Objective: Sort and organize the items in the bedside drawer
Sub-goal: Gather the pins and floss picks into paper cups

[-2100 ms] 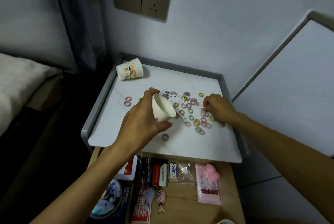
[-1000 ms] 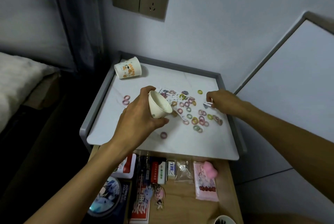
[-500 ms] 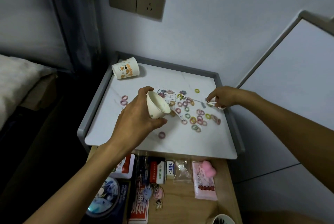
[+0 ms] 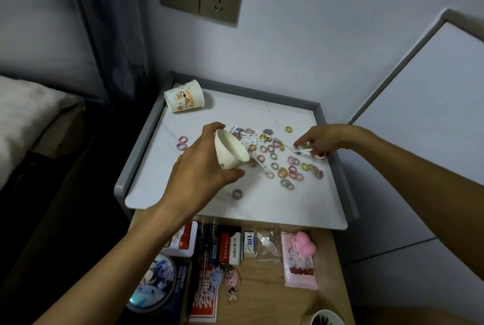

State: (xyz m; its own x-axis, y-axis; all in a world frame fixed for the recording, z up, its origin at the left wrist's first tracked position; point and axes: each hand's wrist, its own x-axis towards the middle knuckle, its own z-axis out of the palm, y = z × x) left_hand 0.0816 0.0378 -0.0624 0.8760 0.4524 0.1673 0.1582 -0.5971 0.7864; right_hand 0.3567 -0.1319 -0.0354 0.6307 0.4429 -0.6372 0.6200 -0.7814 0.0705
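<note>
dozens of small pastel elastic rings [image 4: 284, 171] lie scattered over the white marble-look top [image 4: 288, 206] of the grey-rimmed bedside table, most of them in a loose patch between my two hands. a few thin white curled strips [image 4: 262, 164] are mixed in with them. two rings sit apart at the left, and one purple ring [image 4: 237, 193] lies near the front edge, just beside my left thumb.

my left hand [image 4: 199, 167] grips a plain white paper cup [image 4: 230, 151] above the tabletop, thumb under it and fingers curled over it. the cup is tilted on its side with its mouth turned toward the rings.

my right hand [image 4: 323, 139] rests at the right edge of the patch, index finger stretched out and touching down among the rings, the other fingers curled under. i cannot tell whether they hold anything.

a printed paper cup with orange cartoon figures [image 4: 183, 98] lies on its side in the back left corner of the top.

below the top, the light wooden drawer [image 4: 262, 290] stands open. in it lie a pink flat packet [image 4: 300, 267], a fluffy pink lump [image 4: 305, 244] on the packet's upper end, a clear plastic bag [image 4: 267, 246] and a round dark tin [image 4: 154, 282].
</note>
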